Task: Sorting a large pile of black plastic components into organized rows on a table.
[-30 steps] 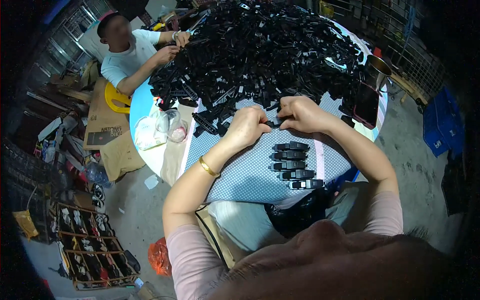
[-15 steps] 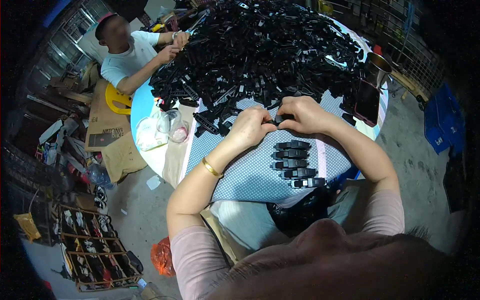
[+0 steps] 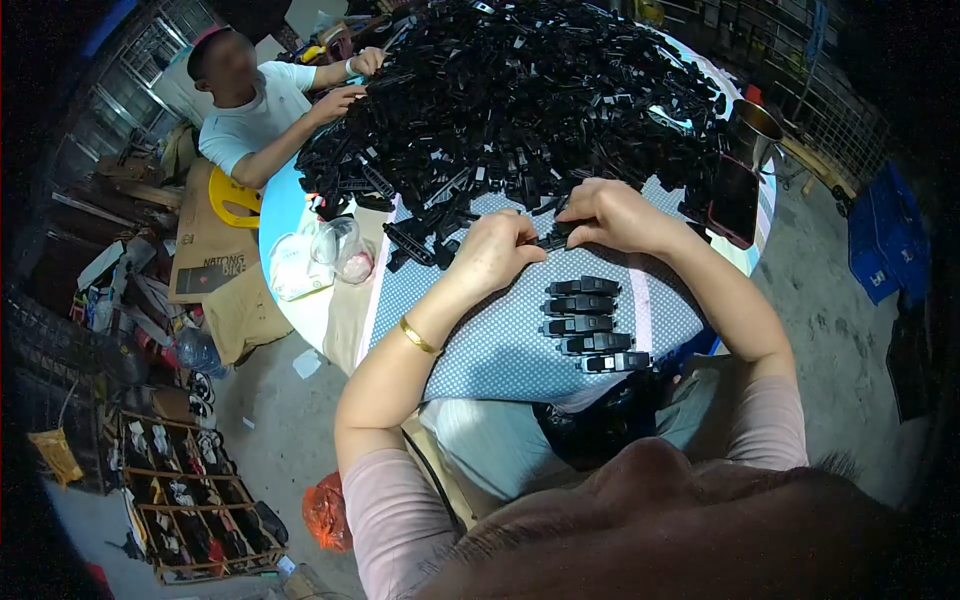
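Between my two hands is a small black plastic part [image 3: 552, 241], mostly covered by fingers. My left hand [image 3: 494, 250], below a gold bangle [image 3: 419, 335], pinches its left end. The fingers of my right hand [image 3: 612, 216] are closed on the other end. Both hands hover just above a grey dotted cloth [image 3: 490, 345]. Nearer to me, several black clip-like pieces [image 3: 583, 305] lie stacked in a short column on the cloth. Beyond my fingers rises a large heap of loose black plastic parts [image 3: 520, 110].
Across the table at the left, a person [image 3: 255, 105] in a light shirt handles parts at the heap's edge. A phone [image 3: 734, 201] and a metal cup [image 3: 756, 128] stand at the right rim. Clear plastic cups [image 3: 340, 245] sit at the left, and a blue toolbox [image 3: 888, 240] on the floor.
My right hand has shifted slightly up and right, and more of the black part shows between my fingers. The other person's hands have moved apart.
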Demonstrator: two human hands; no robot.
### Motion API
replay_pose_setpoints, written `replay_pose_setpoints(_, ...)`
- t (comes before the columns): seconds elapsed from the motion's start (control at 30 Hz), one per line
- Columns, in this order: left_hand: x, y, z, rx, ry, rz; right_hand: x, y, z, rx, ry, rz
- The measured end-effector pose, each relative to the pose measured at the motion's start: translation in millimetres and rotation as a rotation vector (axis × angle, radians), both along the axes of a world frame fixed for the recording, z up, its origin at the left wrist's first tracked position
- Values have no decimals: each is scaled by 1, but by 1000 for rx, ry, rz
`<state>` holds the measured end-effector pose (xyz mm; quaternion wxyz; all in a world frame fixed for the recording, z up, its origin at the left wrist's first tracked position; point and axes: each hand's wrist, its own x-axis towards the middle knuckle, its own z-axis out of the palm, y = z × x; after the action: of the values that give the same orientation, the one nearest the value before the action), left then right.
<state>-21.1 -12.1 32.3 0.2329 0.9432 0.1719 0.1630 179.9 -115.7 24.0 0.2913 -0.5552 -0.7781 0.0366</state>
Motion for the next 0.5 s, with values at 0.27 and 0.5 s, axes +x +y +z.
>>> replay_pose_setpoints(0.27, 1, 0, 7, -23, 65, 14, -6, -3, 7, -71, -84, -17)
replay_pose_setpoints(0.5, 4, 1, 10, 6, 74, -89, -17, 3, -5, 17, -30, 63)
